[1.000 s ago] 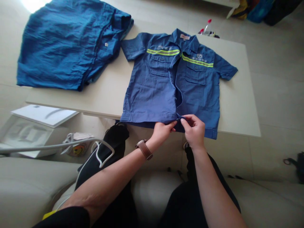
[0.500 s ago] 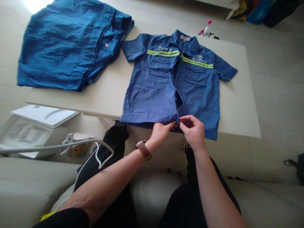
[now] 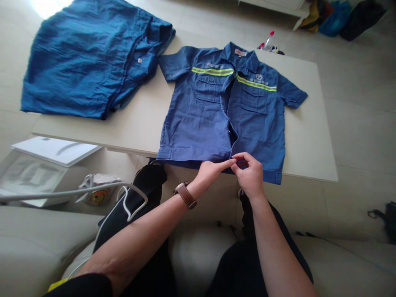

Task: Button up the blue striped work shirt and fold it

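Observation:
A blue short-sleeved work shirt (image 3: 198, 123) with yellow reflective stripes lies face up on a low beige table (image 3: 309, 140), collar away from me and front partly unfastened. My left hand (image 3: 212, 171), a brown watch on its wrist, pinches the bottom hem at the front opening. Touching it fingertip to fingertip, my right hand (image 3: 250, 175) pinches the other front edge at the hem.
A second, larger blue garment (image 3: 89, 62) lies crumpled on the table's far left. A white box (image 3: 46, 161) and a small bag (image 3: 99, 189) sit on the floor at left. Pens (image 3: 267, 41) lie behind the collar; coloured bags (image 3: 337, 16) are at top right.
Both hands stay pinched on the shirt's bottom front edges and have drawn closer together. The view shifted slightly.

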The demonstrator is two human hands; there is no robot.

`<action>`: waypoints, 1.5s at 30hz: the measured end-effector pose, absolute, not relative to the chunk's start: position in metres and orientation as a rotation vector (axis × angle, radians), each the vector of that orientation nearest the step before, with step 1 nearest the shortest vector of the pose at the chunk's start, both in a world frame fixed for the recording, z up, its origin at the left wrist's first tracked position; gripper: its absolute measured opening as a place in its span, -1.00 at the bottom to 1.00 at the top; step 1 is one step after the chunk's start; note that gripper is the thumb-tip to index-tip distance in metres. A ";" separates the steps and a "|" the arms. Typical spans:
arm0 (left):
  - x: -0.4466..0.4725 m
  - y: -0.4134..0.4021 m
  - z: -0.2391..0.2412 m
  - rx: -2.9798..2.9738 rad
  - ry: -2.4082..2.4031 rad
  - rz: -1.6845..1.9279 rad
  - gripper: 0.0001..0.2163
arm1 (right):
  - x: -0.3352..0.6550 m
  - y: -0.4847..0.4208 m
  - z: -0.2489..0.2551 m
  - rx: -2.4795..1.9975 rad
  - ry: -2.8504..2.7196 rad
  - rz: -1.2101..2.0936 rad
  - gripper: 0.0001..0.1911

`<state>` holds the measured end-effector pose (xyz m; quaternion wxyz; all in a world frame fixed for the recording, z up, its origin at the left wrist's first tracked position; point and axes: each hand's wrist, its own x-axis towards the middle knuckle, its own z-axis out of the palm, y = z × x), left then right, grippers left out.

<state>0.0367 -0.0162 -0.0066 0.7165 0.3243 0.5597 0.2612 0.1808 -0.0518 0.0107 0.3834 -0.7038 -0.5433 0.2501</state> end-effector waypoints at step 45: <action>0.043 -0.004 -0.001 0.788 1.209 0.870 -0.84 | 0.167 -0.052 0.015 -1.781 -1.340 0.555 -0.92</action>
